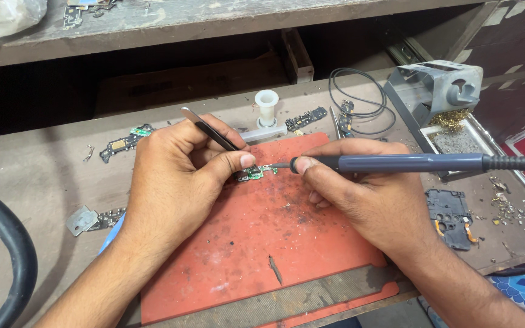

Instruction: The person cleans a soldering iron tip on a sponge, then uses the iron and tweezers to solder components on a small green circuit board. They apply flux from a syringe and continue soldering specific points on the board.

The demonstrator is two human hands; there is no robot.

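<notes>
The left hand (177,176) has its grip clenched on a pair of metal tweezers (211,129), thumb and forefinger pinching the shaft low down, so the long handle slants up and away behind the knuckles while the tips reach down to a small green circuit board (256,172). That board lies directly under the left thumb tip, flat on a worn red work mat (256,243) on the tabletop (37,176). The right hand (360,194) grasps a grey-blue soldering iron (396,162), fingers wrapped around the front of its barrel; the barrel lies nearly level, its cable trailing off past the wrist, and its fine tip pokes out ahead of the fingers to meet the edge of the board, just across from the tweezer tips. Beyond the two grips stands a white solder spool (267,104), with a coiled black cable (356,97) farther off. Outside the right wrist sit a grey iron stand (435,91) holding brass wool and a dark phone frame part (449,217). Outside the left wrist lie loose board pieces (120,144).
</notes>
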